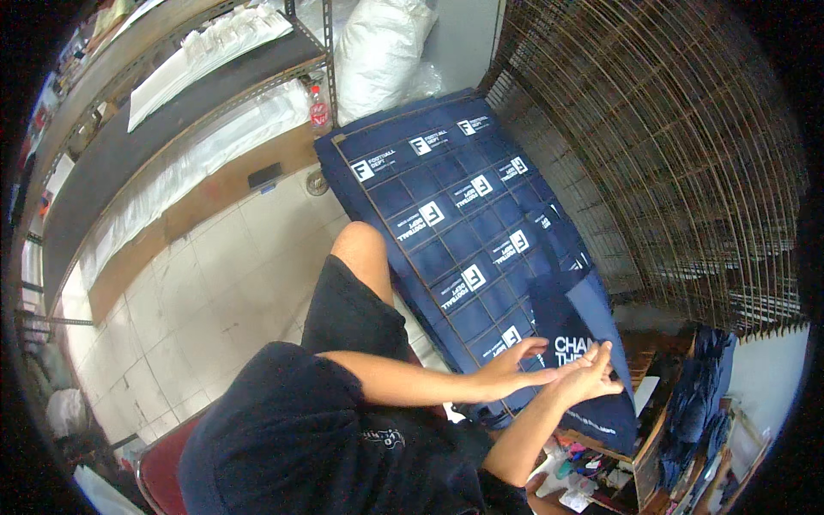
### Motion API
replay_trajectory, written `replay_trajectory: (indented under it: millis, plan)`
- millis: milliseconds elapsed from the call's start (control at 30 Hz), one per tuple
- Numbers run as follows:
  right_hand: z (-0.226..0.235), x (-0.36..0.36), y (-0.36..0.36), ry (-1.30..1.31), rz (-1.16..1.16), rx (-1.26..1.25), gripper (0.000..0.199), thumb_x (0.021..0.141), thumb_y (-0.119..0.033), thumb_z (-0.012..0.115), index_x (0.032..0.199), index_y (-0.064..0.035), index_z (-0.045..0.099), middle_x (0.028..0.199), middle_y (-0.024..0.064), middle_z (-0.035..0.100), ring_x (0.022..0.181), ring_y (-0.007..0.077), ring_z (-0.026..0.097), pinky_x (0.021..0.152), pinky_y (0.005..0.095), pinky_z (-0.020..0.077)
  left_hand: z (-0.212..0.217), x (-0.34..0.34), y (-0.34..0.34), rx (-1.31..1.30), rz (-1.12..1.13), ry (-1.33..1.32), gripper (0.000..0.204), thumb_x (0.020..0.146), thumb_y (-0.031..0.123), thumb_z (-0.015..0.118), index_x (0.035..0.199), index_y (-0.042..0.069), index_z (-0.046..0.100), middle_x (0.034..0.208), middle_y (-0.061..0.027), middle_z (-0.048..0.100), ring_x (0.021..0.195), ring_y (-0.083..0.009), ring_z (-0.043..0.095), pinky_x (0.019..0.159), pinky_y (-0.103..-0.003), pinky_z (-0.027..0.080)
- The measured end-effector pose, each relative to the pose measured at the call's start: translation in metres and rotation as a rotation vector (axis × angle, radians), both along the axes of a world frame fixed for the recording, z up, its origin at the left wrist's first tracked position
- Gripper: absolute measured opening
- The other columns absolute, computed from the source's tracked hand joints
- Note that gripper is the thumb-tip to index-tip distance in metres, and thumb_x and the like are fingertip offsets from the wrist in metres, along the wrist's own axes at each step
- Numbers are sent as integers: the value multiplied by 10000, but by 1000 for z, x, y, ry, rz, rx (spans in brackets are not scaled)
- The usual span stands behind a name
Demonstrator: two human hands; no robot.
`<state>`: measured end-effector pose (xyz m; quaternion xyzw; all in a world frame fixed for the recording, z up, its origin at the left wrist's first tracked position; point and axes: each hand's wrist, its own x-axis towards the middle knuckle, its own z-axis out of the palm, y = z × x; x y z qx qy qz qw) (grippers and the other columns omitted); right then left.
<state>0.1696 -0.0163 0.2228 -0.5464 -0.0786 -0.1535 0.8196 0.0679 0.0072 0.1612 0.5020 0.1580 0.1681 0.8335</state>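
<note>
In the head view, a navy fabric bag (584,343) with white print hangs at the lower right, in front of a wire grid rack (446,223) laid with dark printed fabric pieces. It looks light, soft and floppy, likely best taken by its upper edge or corners. The left hand (506,367) lies spread against the cloth, fingers loosely extended; the right hand (592,373) pinches the bag's lower edge between flattened fingers.

Matt navy cloth bag (584,343), rusty metal wire rack (669,154), possibly glossy floor tiles (215,275)
</note>
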Motion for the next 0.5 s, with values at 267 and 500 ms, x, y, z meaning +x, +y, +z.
replay_trajectory:
  millis: [267,500]
  plan:
    - [-57,-48,-6,-536,269,-389,440,857,-229,637,1100,-26,331,942,96,474,918,199,531,780,347,479,45,33,68,-256,112,-67,429,894,438,548,808,23,612,725,-42,571,689,-162,557,656,-298,487]
    - [-129,-61,-115,1097,855,539,620,873,-546,473,1264,-65,454,1177,176,551,993,334,565,809,443,496,-11,-2,120,-566,272,-90,412,864,301,545,1037,-57,436,1028,-179,506,942,-285,577,672,-418,557]
